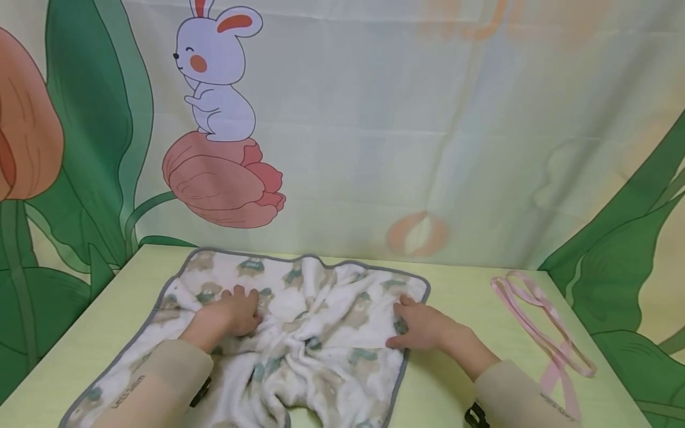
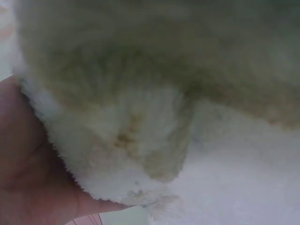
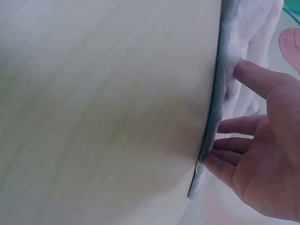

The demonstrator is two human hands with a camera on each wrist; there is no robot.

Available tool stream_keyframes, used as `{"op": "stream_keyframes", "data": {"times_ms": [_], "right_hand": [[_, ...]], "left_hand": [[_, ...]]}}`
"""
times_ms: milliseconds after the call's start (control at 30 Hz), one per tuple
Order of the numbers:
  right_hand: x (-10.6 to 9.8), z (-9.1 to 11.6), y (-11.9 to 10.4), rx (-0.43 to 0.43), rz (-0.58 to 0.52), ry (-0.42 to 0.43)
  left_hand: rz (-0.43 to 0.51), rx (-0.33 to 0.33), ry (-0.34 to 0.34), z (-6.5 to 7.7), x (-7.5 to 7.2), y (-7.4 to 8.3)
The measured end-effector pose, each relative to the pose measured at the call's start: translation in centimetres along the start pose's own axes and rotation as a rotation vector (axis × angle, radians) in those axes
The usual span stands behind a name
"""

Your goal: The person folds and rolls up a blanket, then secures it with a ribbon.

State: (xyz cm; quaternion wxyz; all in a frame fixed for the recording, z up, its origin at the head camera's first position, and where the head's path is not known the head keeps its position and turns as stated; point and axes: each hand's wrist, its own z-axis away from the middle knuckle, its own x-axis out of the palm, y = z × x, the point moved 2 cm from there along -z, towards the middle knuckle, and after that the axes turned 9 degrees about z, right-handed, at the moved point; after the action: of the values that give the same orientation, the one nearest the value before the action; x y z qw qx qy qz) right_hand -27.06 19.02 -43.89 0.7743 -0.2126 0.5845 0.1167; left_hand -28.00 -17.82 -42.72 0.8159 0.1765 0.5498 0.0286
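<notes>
A fluffy white blanket (image 1: pixel 342 321) printed with brown bears in green, edged with grey binding, lies spread but rumpled, its folds gathered toward the middle. On its left half rests my left hand (image 1: pixel 238 312), fingers on the plush. The left wrist view is filled by the blurred blanket (image 2: pixel 131 150), with the palm of the left hand (image 2: pixel 37 173) beside it and the fingertips hidden. My right hand (image 1: pixel 420 324) touches the blanket's right side with thumb and fingers spread apart. In the right wrist view its fingertips (image 3: pixel 213 159) lie right at the grey binding (image 3: pixel 213 110).
A looped pink ribbon (image 1: pixel 546 324) lies on the pale yellow-green table (image 1: pixel 460 297), to the right of the right hand. Behind the table hangs a backdrop (image 1: pixel 342 119) with a rabbit and tulips.
</notes>
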Motion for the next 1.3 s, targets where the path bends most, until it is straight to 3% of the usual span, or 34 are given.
{"op": "stream_keyframes", "data": {"times_ms": [367, 900, 1300], "right_hand": [[-0.3, 1.0, 2.5, -0.035, -0.043, 0.003], [-0.8, 2.9, 6.3, -0.002, -0.053, 0.03], [-1.7, 4.4, 8.9, 0.013, -0.022, -0.037]], "left_hand": [[-0.01, 0.003, 0.008, -0.1, 0.6, 0.4], [0.001, -0.008, 0.008, 0.0, 1.3, 1.5], [0.004, -0.017, -0.013, 0.1, 1.4, 2.4]]}}
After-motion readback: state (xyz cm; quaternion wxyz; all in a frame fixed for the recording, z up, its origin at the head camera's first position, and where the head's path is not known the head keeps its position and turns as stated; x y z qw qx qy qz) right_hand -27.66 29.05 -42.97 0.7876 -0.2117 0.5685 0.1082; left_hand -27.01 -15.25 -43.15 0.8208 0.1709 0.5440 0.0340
